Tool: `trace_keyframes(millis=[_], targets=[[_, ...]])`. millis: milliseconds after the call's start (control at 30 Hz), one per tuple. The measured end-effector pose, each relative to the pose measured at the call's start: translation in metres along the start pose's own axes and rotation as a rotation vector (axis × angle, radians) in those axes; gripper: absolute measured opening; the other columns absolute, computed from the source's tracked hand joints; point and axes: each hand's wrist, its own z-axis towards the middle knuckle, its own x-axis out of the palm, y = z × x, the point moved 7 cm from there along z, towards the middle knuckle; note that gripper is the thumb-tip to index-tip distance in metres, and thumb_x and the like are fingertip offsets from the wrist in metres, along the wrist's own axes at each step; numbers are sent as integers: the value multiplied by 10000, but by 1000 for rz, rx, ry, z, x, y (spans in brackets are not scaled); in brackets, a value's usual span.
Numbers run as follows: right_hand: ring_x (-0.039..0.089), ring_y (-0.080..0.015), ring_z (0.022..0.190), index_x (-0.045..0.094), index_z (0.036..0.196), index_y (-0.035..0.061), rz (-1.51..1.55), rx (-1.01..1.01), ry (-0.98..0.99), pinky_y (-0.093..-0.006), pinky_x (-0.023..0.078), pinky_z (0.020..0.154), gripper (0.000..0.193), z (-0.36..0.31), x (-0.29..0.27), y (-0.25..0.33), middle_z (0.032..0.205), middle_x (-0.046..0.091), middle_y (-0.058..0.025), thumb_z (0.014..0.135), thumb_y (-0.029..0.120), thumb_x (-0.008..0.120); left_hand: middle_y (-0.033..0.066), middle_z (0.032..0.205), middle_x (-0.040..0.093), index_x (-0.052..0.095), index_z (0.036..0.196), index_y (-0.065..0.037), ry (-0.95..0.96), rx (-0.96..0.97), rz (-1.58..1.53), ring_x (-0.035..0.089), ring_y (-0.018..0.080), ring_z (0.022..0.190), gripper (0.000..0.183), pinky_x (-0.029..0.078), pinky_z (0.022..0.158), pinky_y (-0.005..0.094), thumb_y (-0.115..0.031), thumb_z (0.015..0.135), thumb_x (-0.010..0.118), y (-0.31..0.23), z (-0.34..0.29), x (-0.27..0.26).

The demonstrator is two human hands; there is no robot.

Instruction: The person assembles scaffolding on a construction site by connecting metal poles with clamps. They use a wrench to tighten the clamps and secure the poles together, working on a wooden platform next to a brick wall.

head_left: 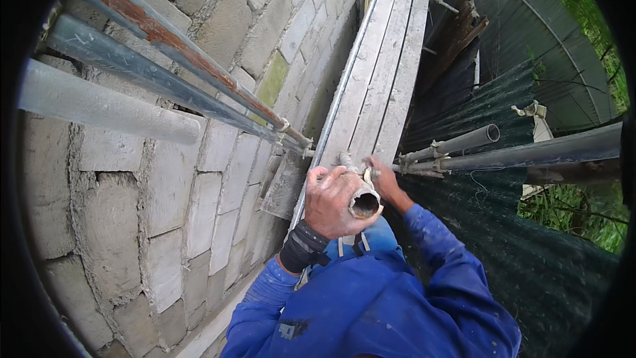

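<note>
A grey scaffold tube (368,189) points its open, dirt-crusted end up at me, close in front of my body. My left hand (324,202), with a dark band at the wrist, curls round its left side. Beyond the open end, my right hand (386,182) closes on a pale clamp fitting (368,174) at the tube's far side; its fingertips are partly hidden. A short stub of metal (346,159) shows just past my left fingers. The tube's lower part is hidden by my hands and body.
Long planks (381,73) form a narrow walkway ahead. A block wall (179,199) rises at the left, crossed by scaffold tubes (159,66). At the right, horizontal tubes (510,154) with an open-ended pipe (464,140) run above dark green sheeting (490,225).
</note>
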Motion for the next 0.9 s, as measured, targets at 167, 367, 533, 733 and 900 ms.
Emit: trace_keyframes(millis=[167,367,533,733,900], targets=[[621,-256,970,641,1185,160,-507,-545,-264,-435,437,851,335,95,-64,63,995,675,-52,857,110,596,46,921,688,655,946,-103,-1,12,-13,661,274,971,486,385,866,446,-387,608,858,-6,1,7],[610,-183,847,628,902,149,-1184,-993,-47,-383,425,839,77,126,-142,172,770,639,16,837,188,614,27,893,684,640,908,-126,-30,-10,27,664,248,959,438,386,845,436,-384,624,850,9,25,-2],[618,-168,818,618,779,135,-1342,-1101,-33,-356,428,846,67,111,-177,191,714,637,19,808,194,631,25,882,686,649,871,-148,-44,10,12,663,217,906,385,380,834,417,-388,636,837,-4,36,7],[605,-183,866,679,784,99,-1565,-935,25,-326,466,774,69,80,-204,290,784,647,-26,808,157,651,40,821,685,675,839,-125,-112,-73,52,659,217,783,357,379,802,401,-406,665,807,23,62,4],[690,-215,844,756,784,111,-1520,-649,227,-349,524,646,92,7,-214,302,825,729,-75,789,159,678,44,805,683,684,828,-130,-53,-33,36,663,218,773,373,383,797,398,-447,669,797,19,67,6]])
